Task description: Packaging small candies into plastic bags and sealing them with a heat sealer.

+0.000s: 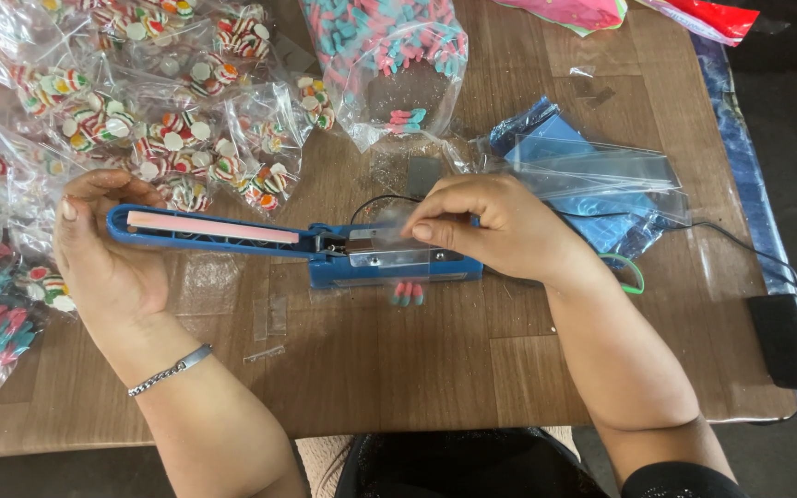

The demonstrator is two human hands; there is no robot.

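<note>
A blue heat sealer lies on the wooden table, its arm with a pink strip raised. My left hand grips the end of that arm. My right hand pinches the top of a small clear bag laid across the sealer's base. Pink and teal candies sit in the bag's bottom, hanging over the sealer's near side.
Many small sealed bags of round red, white and green candies lie at the back left. A large bag of pink and teal candies stands behind the sealer. Empty clear bags lie at right. A black power adapter sits near the right edge.
</note>
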